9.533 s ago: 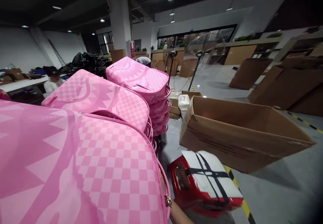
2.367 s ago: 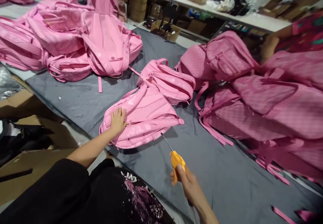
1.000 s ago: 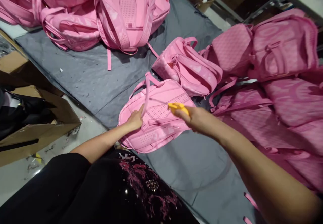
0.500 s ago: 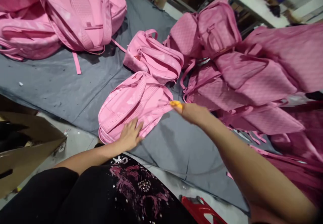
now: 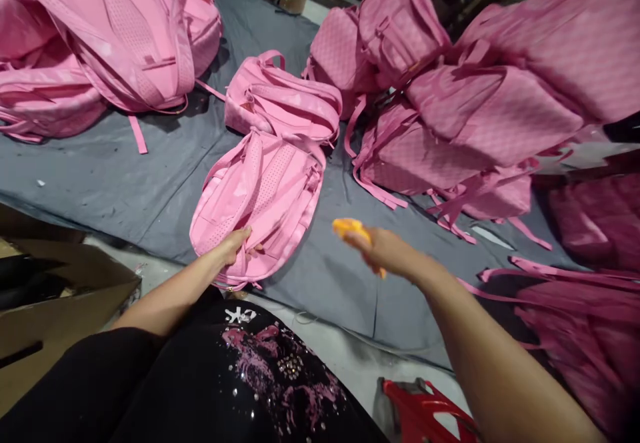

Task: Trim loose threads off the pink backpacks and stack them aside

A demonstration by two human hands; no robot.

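One pink backpack (image 5: pixel 273 206) lies on the grey surface (image 5: pixel 155 183), straps upward, at the edge nearest the person. One smaller pink bag (image 5: pixel 287 100) is just behind it, touching its upper end. On the left side I count at least three pink bags (image 5: pixel 133 30); on the right side there is a heap of pink bags (image 5: pixel 465 126), more than five, which overlap too much for an exact number. There is one yellow tool (image 5: pixel 354 231), one red object (image 5: pixel 425 403) on the floor, and one cardboard box (image 5: pixel 85 330) at lower left.

The left hand (image 5: pixel 234 248) reaches from lower left, its fingers half bent at the backpack's near end; whether they grip a strap, I cannot tell. The right hand (image 5: pixel 387 248) comes from lower right, above the surface and apart from the backpack, its fingers closed around the yellow tool, slightly blurred.
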